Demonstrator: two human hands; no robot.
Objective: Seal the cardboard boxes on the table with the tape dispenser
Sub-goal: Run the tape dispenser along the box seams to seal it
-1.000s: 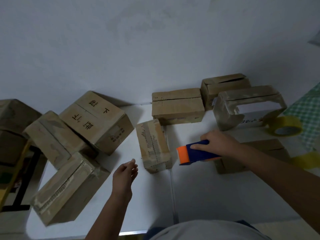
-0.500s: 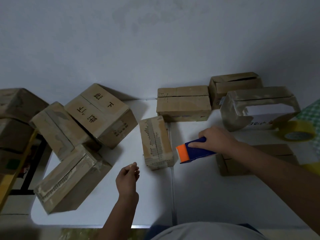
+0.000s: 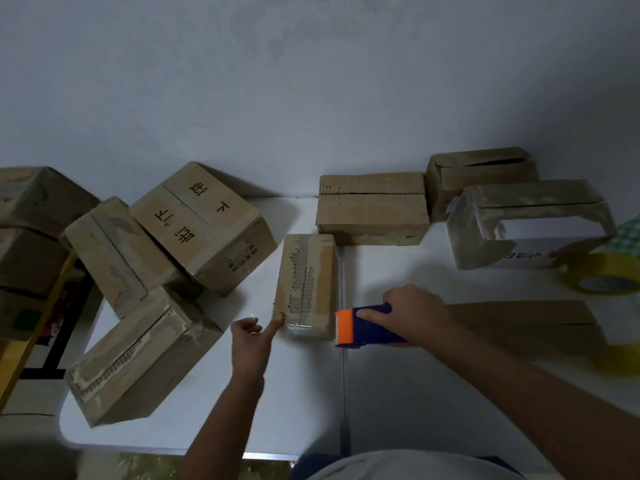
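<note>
A white table (image 3: 450, 393) runs up to a plain pale wall (image 3: 311, 81), with a seam down its middle near my right wrist. On its left side boxes are heaped: a printed box (image 3: 204, 226) leaning on a taped box (image 3: 117, 251), and a long box (image 3: 138, 355) lying tilted at the near-left edge. Against the wall sit a slit-top box (image 3: 372, 207) and an open-flap box (image 3: 481, 174), with a tape-wrapped white box (image 3: 530, 223) in front of them. A yellow tape roll (image 3: 602, 277) lies at the far right, and a flat box (image 3: 540, 323) lies beyond my right forearm. The small box (image 3: 306, 285) stands in the middle. My left hand (image 3: 251, 336) is curled, its forefinger touching the box's near-left corner. My right hand (image 3: 412, 313) grasps the blue and orange tape dispenser (image 3: 363, 327), just beside the box's near-right corner.
</note>
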